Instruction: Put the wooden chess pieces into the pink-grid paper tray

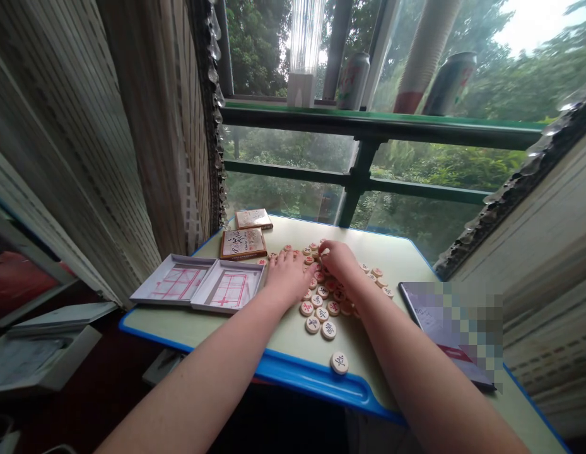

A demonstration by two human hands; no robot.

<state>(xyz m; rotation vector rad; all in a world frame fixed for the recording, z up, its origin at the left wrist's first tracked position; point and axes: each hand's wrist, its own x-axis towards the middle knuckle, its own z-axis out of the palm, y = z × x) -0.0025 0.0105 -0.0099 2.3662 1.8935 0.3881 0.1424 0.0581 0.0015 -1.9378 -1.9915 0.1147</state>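
Observation:
Round wooden Chinese chess pieces [322, 313], marked with red or dark characters, lie in a loose cluster on the table. My left hand [289, 275] rests flat at the cluster's left side, fingers spread over several pieces. At the far side of the cluster is my right hand [340, 260], its fingers curled down among the pieces. Whatever its fingertips hold is hidden. More pieces show to the right of that wrist, such as a light piece [376, 272]. One single piece [339, 362] lies apart near the front edge.
An open white box [179, 301] with red-lined sheets sits left on the pale table [293, 334]. Behind it are two decorated small boxes [243, 244]. A dark flat folder or book [429, 321] lies right. Cans [353, 82] stand on the window ledge; curtains hang both sides.

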